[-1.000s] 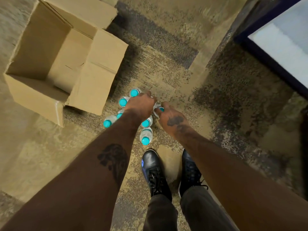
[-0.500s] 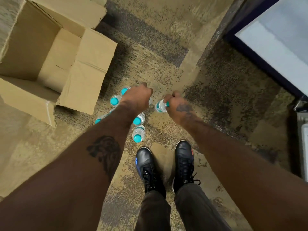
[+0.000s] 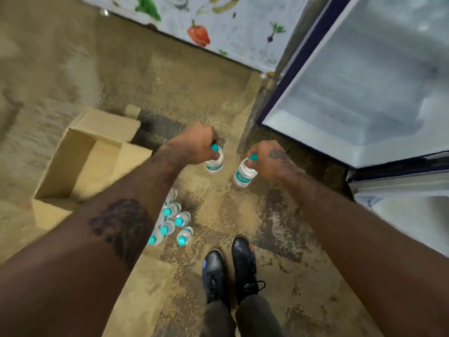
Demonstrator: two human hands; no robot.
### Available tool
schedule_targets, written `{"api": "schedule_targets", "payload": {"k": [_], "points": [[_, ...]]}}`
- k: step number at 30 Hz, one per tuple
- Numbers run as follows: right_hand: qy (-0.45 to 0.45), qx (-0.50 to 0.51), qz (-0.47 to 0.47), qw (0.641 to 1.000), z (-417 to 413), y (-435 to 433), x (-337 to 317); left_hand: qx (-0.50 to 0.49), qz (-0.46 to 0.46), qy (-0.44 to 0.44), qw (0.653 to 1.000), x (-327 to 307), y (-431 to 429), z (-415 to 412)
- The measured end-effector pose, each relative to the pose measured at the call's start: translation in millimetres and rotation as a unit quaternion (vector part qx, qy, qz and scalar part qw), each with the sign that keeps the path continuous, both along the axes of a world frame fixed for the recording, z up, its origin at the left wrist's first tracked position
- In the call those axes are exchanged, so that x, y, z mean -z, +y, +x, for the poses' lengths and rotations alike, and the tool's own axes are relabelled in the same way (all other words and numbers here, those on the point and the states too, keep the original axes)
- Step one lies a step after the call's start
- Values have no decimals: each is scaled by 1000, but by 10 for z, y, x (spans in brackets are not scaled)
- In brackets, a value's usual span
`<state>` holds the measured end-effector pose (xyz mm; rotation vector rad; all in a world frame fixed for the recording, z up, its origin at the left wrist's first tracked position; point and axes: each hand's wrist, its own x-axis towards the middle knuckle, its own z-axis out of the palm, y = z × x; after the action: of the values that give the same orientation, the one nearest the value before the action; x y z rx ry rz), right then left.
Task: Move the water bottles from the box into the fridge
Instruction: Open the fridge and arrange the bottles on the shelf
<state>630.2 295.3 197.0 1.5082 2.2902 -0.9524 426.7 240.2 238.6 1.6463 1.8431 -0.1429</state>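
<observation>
My left hand (image 3: 194, 144) grips a small clear water bottle (image 3: 214, 164) by its teal cap, lifted above the floor. A second bottle (image 3: 245, 175) hangs by its teal cap from my right hand (image 3: 267, 159). Several more teal-capped bottles (image 3: 173, 224) stand in a cluster on the floor, partly hidden behind my left forearm. Left of them, the open cardboard box (image 3: 80, 166) shows nothing inside. The fridge (image 3: 359, 93) stands open at the right, its pale interior visible.
My two black shoes (image 3: 230, 268) stand on the speckled floor just right of the bottle cluster. A white surface printed with vegetables (image 3: 218, 27) runs along the top. A second white part of the fridge (image 3: 413, 210) lies at the right edge.
Both hands have lifted a bottle each off the floor, away from the cluster. The view has risen and turned toward the open fridge; the box now lies farther left and lower.
</observation>
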Motion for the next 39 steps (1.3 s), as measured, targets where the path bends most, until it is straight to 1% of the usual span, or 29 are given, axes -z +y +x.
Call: {"api": "schedule_targets", "payload": {"k": [4, 8, 14, 18, 21, 23, 25, 27, 29, 35, 37, 39], "points": [[14, 41, 30, 999, 273, 281, -698, 69, 29, 12, 997, -712, 430, 249], [30, 83, 41, 995, 620, 591, -1409, 133, 58, 31, 989, -1417, 814, 549], [37, 101, 89, 990, 1220, 1047, -2682, 214, 114, 37, 969, -2549, 1326, 1056], [55, 141, 162, 975, 1686, 1469, -3457, 248, 173, 20, 953, -3319, 1850, 1478], [86, 206, 217, 950, 1960, 1899, -3823, 261, 241, 9, 935, -3711, 2290, 1750], [107, 255, 249, 928, 2136, 2181, -3936, 260, 281, 1, 924, -3832, 2583, 1921], [158, 270, 287, 905, 2282, 2440, -3925, 235, 302, -12, 924, -3868, 2859, 2068], [221, 281, 335, 872, 2366, 2656, -3839, 221, 339, -19, 914, -3819, 3110, 2166], [245, 290, 373, 847, 2410, 2892, -3714, 206, 359, -13, 910, -3704, 3331, 2224], [264, 376, 365, 810, 2502, 3607, -3459, 159, 374, 28, 913, -3405, 3908, 2371], [261, 377, 361, 812, 2495, 3817, -3408, 135, 383, 36, 913, -3362, 4101, 2358], [256, 368, 355, 820, 2485, 4018, -3376, 106, 386, 24, 916, -3353, 4302, 2349]]}}
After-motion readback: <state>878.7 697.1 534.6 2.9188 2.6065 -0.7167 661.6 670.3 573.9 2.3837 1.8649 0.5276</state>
